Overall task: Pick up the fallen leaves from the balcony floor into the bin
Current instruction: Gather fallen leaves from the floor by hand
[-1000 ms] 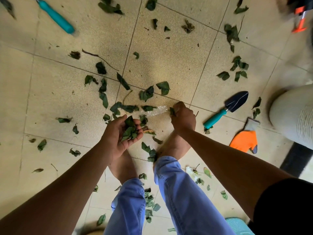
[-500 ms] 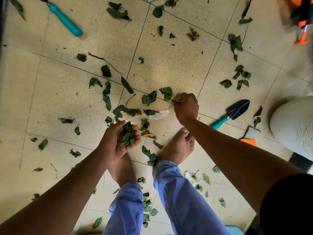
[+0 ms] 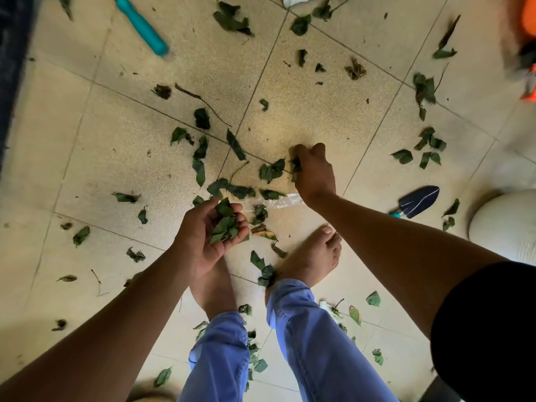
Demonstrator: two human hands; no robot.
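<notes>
A person stands barefoot on a beige tiled balcony floor (image 3: 319, 111) and bends over it, both arms reaching down. The left hand (image 3: 208, 239) is turned palm up with its fingers curled into a cup, holding a bunch of green leaves (image 3: 224, 224) above the left foot (image 3: 214, 288). The right hand (image 3: 314, 172) is lower and farther forward, down at the floor, its fingers closed in a pinch on a dark leaf (image 3: 296, 167) at a tile joint. Just beside that hand, to its left, a folded green leaf (image 3: 272, 171) lies on the tile, and a strip of clear plastic (image 3: 282, 201) lies on the floor under the right wrist. Many more fallen leaves lie scattered across the tiles: a loose line of them (image 3: 200, 158) to the left of the hands, a small group (image 3: 426, 147) well to the right, and others around and behind the right foot (image 3: 313, 256). The legs wear blue trousers (image 3: 313, 343). A hand trowel with a dark blade (image 3: 417, 201) lies to the right of the right forearm, and a teal tool handle (image 3: 142, 27) lies at the upper left, well apart from both hands. A pale rounded pot (image 3: 504, 221) shows at the right edge, and something orange (image 3: 529, 18) is blurred in the upper right corner. No bin can be made out in this view.
</notes>
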